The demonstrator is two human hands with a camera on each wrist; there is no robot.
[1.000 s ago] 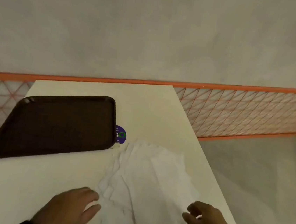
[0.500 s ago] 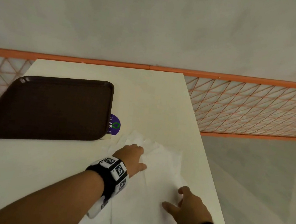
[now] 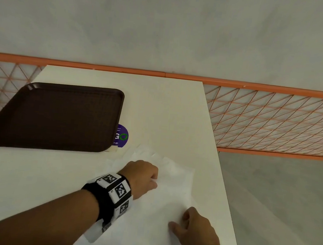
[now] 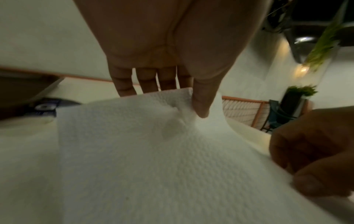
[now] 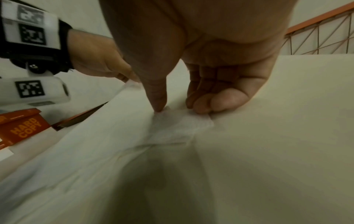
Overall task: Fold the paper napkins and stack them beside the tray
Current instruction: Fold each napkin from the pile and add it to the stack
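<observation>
White paper napkins lie spread and overlapping on the cream table, to the right of and nearer than a dark brown tray. My left hand is at the top napkin's far edge. The left wrist view shows its thumb and fingers pinching that edge of the napkin, lifted slightly. My right hand is at the near right. In the right wrist view its thumb and curled fingers pinch a corner of the napkin.
A round purple sticker is partly under the tray's right edge. An orange mesh railing runs behind and to the right. The table's right edge is close to my right hand. An orange "HARD COPY" booklet shows at the left.
My left hand has reached forward across the napkins and taken hold of the far edge. My right hand shifted slightly inward and now pinches a corner.
</observation>
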